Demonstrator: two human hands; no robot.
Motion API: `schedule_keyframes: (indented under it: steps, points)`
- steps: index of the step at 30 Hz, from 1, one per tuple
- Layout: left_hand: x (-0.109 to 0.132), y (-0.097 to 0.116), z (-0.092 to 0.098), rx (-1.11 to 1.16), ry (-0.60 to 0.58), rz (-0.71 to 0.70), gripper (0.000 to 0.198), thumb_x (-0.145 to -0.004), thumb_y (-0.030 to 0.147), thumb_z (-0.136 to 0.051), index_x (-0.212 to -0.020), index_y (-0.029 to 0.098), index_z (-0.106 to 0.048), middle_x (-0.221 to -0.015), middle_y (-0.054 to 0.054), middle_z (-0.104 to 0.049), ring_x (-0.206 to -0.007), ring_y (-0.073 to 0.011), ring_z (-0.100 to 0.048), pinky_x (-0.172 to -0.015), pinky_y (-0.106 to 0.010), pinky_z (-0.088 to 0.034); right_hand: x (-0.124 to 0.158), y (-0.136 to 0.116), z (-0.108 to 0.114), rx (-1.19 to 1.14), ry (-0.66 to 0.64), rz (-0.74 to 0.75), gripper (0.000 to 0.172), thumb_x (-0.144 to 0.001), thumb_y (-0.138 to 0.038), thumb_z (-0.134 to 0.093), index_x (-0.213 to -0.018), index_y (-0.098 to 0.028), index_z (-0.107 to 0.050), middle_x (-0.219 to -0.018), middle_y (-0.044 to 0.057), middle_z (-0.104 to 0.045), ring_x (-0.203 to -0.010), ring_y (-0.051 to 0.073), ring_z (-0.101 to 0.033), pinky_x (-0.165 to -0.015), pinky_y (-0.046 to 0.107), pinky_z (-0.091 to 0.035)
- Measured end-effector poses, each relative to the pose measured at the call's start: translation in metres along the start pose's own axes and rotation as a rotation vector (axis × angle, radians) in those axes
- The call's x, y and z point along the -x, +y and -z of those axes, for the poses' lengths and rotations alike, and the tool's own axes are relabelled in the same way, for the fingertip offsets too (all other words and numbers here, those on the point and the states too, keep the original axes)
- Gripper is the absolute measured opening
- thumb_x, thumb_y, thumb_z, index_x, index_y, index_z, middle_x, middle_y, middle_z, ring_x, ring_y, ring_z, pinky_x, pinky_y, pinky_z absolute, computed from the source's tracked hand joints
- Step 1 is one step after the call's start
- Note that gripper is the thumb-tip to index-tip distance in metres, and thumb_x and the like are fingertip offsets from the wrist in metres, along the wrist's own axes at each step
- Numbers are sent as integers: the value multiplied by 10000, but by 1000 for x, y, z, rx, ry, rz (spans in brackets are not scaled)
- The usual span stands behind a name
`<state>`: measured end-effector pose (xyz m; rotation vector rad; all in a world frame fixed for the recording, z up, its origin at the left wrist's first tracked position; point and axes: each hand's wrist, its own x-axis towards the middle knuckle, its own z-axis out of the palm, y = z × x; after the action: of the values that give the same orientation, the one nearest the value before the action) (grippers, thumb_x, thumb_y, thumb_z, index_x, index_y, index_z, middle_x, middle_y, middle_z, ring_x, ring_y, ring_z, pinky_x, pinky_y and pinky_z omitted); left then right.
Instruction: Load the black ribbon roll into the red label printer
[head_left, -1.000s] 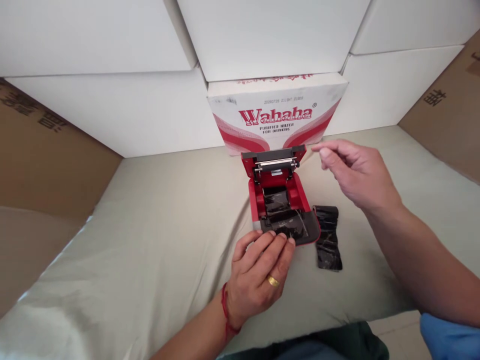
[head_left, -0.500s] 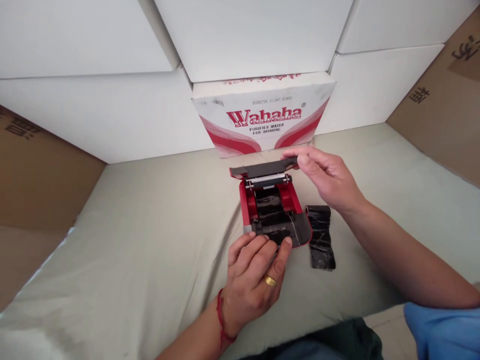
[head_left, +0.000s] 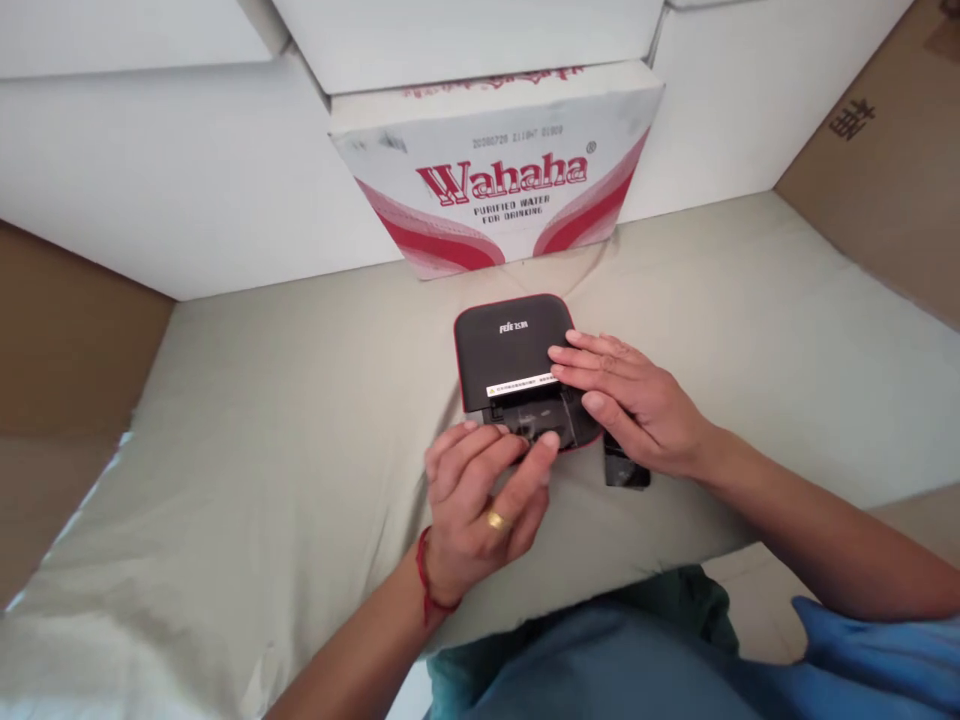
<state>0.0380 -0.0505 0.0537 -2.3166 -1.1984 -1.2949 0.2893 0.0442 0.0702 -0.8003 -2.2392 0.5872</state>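
A small black printer (head_left: 499, 345) with a red rim lies on the cloth, its lid down. Black film (head_left: 544, 420) shows across its front part, below the lid's edge and a white label strip (head_left: 521, 384). My left hand (head_left: 487, 490), wearing a gold ring and a red wrist cord, has its fingers bent and pressed together on the film at the printer's front edge; the fingertips partly hide it. Stretched fingers of my right hand (head_left: 630, 400) rest on the right side of the lid. A loose black film roll (head_left: 626, 468) lies partly hidden under the right hand.
Behind the printer stands a white and red Wahaha carton (head_left: 502, 190), against stacked white boxes (head_left: 165, 180). Brown cardboard (head_left: 862, 160) borders the right side, and more brown cardboard (head_left: 67, 360) the left. Pale green cloth (head_left: 285, 400) covers the surface.
The printer's raised lid has come down, covering the red inside. My right hand has moved from the lid's raised edge to lie flat on its top. My left hand stays at the front.
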Motion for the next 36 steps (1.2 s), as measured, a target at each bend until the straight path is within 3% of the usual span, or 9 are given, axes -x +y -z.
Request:
schedule_keyframes:
  steps: [3, 6, 9, 15, 21, 24, 26, 31, 36]
  points:
    - [-13, -17, 14, 71, 22, 122, 574, -1105, 188, -683, -1669, 292, -646, -1332, -97, -819, -1336, -275, -755, -1199, -470, -604, 1, 4, -12, -53, 86, 32, 398, -1230, -360, -518, -1454, -264, -833, -1554, 107, -829, -1609, 274, -679, -1378, 573, -531]
    - [-21, -38, 21, 253, -82, 328, 424, -1235, 312, -471, -1533, 319, -772, -1498, -63, -822, -1572, -297, -675, -1358, -550, -512, 0, 10, -21, -85, 179, 94, 394, -1229, -339, -514, -1450, -250, -829, -1526, 116, -843, -1597, 273, -688, -1355, 563, -559]
    - [-15, -58, 14, 414, -185, 391, 543, -1277, 375, -329, -1392, 315, -856, -1477, -34, -853, -1519, -256, -735, -1424, -551, -453, 2, 15, -26, -102, 197, 138, 409, -1227, -324, -510, -1499, -236, -803, -1547, 132, -830, -1616, 277, -667, -1367, 564, -541]
    - [6, -69, -7, 408, -43, 264, 422, -1237, 332, -469, -1467, 304, -822, -1478, -62, -855, -1515, -279, -743, -1326, -583, -569, 3, 15, -27, -91, 170, 80, 446, -1228, -402, -474, -1472, -254, -818, -1525, 134, -838, -1611, 297, -666, -1367, 599, -519]
    - [-1, -76, -3, 604, -84, 376, 353, -1130, 336, -708, -1458, 402, -822, -1509, -29, -833, -1547, -298, -700, -1382, -573, -509, 15, 5, -34, -1, 194, 240, 498, -1196, -542, -504, -1501, -291, -808, -1605, 132, -787, -1560, 337, -659, -1358, 653, -481]
    - [4, -85, -8, 689, -42, 529, 688, -1058, 528, -791, -1713, 515, -578, -1851, -2, -553, -1807, -346, -406, -1479, -636, -362, 23, 4, -40, 41, 167, 282, 486, -1139, -655, -581, -1417, -366, -856, -1468, 88, -844, -1442, 356, -675, -1316, 654, -510]
    - [9, -90, -13, 739, -78, 612, 889, -1037, 622, -777, -1815, 591, -346, -1976, 44, -333, -1871, -331, -254, -1488, -638, -347, 26, 5, -42, 53, 148, 273, 472, -1120, -665, -616, -1403, -378, -862, -1358, 81, -863, -1369, 354, -685, -1263, 628, -551]
    - [20, -90, -24, 816, -231, 663, 914, -1132, 668, -554, -1877, 565, -36, -2016, 20, -211, -1828, -271, -377, -1408, -536, -513, 27, 8, -42, 58, 149, 303, 445, -1131, -604, -623, -1442, -375, -844, -1306, 74, -867, -1323, 341, -689, -1228, 605, -579]
    - [28, -87, -29, 834, -259, 686, 993, -1130, 774, -555, -1871, 552, 68, -2037, -17, -83, -1857, -252, -295, -1401, -485, -504, 26, 1, -36, 113, 168, 386, 414, -1137, -532, -665, -1472, -350, -827, -1337, 56, -888, -1311, 314, -736, -1233, 572, -608]
